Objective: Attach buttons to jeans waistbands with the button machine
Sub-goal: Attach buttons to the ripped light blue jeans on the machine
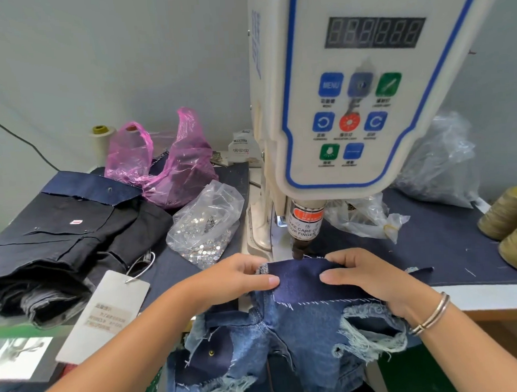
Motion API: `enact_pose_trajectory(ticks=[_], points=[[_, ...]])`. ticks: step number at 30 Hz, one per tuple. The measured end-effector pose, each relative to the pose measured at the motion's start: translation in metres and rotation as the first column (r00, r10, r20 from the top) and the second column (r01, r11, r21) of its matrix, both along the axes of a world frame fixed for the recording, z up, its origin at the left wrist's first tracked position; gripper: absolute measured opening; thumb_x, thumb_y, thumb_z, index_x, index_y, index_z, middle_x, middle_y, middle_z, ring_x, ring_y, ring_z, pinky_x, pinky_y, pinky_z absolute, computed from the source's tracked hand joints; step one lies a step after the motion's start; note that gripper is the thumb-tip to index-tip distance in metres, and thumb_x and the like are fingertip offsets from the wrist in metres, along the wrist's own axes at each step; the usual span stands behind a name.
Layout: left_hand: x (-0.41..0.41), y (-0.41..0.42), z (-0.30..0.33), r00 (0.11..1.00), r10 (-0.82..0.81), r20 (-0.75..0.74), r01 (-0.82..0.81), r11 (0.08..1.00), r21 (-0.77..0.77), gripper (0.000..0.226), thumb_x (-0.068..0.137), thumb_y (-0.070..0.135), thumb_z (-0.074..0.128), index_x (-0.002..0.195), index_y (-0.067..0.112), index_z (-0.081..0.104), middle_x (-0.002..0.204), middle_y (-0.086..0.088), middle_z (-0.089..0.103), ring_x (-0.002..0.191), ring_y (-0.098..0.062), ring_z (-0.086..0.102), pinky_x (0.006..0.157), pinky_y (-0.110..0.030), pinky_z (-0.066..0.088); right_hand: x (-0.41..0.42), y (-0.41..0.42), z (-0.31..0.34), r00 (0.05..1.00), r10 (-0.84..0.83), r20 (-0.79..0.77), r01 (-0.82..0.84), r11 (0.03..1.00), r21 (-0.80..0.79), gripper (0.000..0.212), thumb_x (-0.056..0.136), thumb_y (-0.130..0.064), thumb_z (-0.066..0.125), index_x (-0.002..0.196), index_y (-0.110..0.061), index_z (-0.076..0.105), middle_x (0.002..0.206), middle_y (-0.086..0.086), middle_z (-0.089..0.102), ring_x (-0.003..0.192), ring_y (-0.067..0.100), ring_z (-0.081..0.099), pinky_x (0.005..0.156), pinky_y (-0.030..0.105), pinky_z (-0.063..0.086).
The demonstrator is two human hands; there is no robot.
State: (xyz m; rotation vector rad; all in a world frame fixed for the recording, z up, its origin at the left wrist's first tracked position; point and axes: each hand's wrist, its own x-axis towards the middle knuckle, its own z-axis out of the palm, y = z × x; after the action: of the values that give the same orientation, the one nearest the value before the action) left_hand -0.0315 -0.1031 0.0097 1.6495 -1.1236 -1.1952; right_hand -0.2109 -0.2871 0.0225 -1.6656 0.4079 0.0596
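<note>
Left hand (pixel 234 275): our grip pinches the left edge of the dark denim waistband (pixel 299 278), thumb on top, fingers curled beneath the cloth

Right hand (pixel 370 277): grip pinches the right edge of the same waistband, thumb lying flat on the fabric; two metal bangles (pixel 431 314) at the wrist

Waistband: stretched flat between our two hands, its far edge just under the dark punch tip (pixel 298 250) of the button machine (pixel 357 102); we cannot tell whether the tip touches the cloth

Jeans (pixel 287 351): lighter blue, frayed and patched, hanging from the waistband over the near edge of the table (pixel 449 246); one brass stud shows on a dark patch lower left

Button machine: white head with blue-lined control panel, unlit digit display, coloured keys; warning label on the plunger reads about care of the finger

Clear bag of silver buttons (pixel 205 227): on the table just left of the machine base

Pink plastic bag (pixel 173 167): behind the button bag

Folded dark jeans (pixel 60 240): far left, with a paper hang tag (pixel 105 315) lying at their near side

Olive thread cones (pixel 510 223): at the right edge of the table

Crumpled clear bags (pixel 370 217): right of the plunger
</note>
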Motion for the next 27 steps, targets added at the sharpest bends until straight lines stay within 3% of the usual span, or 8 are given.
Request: enact_pose_trajectory(ticks=[1,4,8,14,18,20,23,27], points=[[-0.003,0.000,-0.003,0.998,0.013,-0.061,-0.014,1.000,-0.018,0.023,0.095,0.025,0.061,0.091,0.003,0.064,0.084,-0.003,0.060,0.076,-0.012,0.055,0.074,-0.020,0.043,0.000,0.002,-0.003,0.999,-0.044,-0.003,0.044,0.998,0.052,0.004,0.074,-0.019,0.071,0.074,-0.016,0.073,0.076,0.008,0.069,0.067,0.016,0.063,0.060,0.022,0.049],[-0.011,-0.002,-0.009,0.984,0.069,-0.167,-0.081,0.994,-0.067,0.015,0.089,0.030,0.062,0.096,0.022,0.073,0.100,-0.005,0.071,0.092,-0.016,0.064,0.088,-0.029,0.047,0.001,0.005,-0.017,0.990,-0.142,0.017,0.139,0.985,0.107,0.031,0.066,-0.035,0.072,0.081,-0.009,0.068,0.078,0.014,0.062,0.067,0.019,0.056,0.059,0.025,0.043],[-0.011,-0.007,-0.014,0.968,0.136,-0.211,-0.158,0.983,-0.089,0.024,0.085,0.034,0.062,0.105,0.031,0.073,0.112,0.005,0.071,0.105,-0.011,0.064,0.098,-0.029,0.044,0.003,0.006,-0.022,0.976,-0.200,0.083,0.187,0.972,0.140,0.016,0.069,-0.035,0.068,0.063,-0.021,0.063,0.065,0.003,0.058,0.056,0.010,0.052,0.052,0.017,0.041],[-0.015,-0.005,-0.013,0.987,0.097,-0.126,-0.119,0.976,-0.182,0.033,0.093,0.033,0.054,0.122,0.021,0.063,0.118,0.006,0.069,0.108,-0.007,0.061,0.096,-0.019,0.043,0.001,0.018,-0.032,0.938,-0.244,0.244,0.225,0.969,0.102,0.017,0.082,-0.031,0.059,0.066,-0.025,0.057,0.068,-0.001,0.048,0.064,0.006,0.043,0.059,0.018,0.037],[-0.022,-0.007,-0.022,0.975,0.192,-0.112,-0.211,0.958,-0.195,0.049,0.091,0.039,0.057,0.119,-0.001,0.058,0.102,-0.006,0.057,0.095,-0.018,0.048,0.090,-0.034,0.037,0.003,0.022,-0.040,0.915,-0.271,0.300,0.292,0.956,-0.027,0.034,0.098,-0.016,0.048,0.068,-0.028,0.059,0.063,-0.014,0.051,0.061,-0.002,0.045,0.059,0.010,0.038],[-0.027,-0.009,-0.023,0.956,0.214,-0.201,-0.253,0.948,-0.193,0.041,0.095,0.031,0.058,0.117,-0.003,0.059,0.109,-0.013,0.068,0.098,-0.022,0.057,0.093,-0.038,0.044,0.004,0.025,-0.041,0.902,-0.303,0.307,0.326,0.945,-0.024,0.032,0.098,-0.015,0.048,0.070,-0.025,0.059,0.065,-0.012,0.051,0.064,-0.001,0.046,0.060,0.011,0.039],[-0.029,-0.011,-0.022,0.918,0.220,-0.330,-0.297,0.932,-0.206,0.028,0.093,0.024,0.059,0.113,0.006,0.067,0.110,-0.013,0.071,0.099,-0.022,0.066,0.091,-0.034,0.050,0.006,0.028,-0.042,0.875,-0.364,0.318,0.362,0.930,0.069,0.027,0.097,-0.012,0.049,0.073,-0.017,0.059,0.063,-0.012,0.051,0.060,-0.001,0.045,0.056,0.010,0.039],[-0.025,-0.012,-0.024,0.881,0.222,-0.417,-0.324,0.927,-0.191,0.031,0.088,0.026,0.057,0.109,0.008,0.070,0.107,-0.017,0.071,0.097,-0.025,0.067,0.088,-0.037,0.053,0.008,0.031,-0.039,0.823,-0.468,0.321,0.357,0.867,0.349,0.012,0.084,-0.016,0.057,0.076,-0.011,0.064,0.071,-0.002,0.064,0.066,0.005,0.058,0.060,0.014,0.048]])
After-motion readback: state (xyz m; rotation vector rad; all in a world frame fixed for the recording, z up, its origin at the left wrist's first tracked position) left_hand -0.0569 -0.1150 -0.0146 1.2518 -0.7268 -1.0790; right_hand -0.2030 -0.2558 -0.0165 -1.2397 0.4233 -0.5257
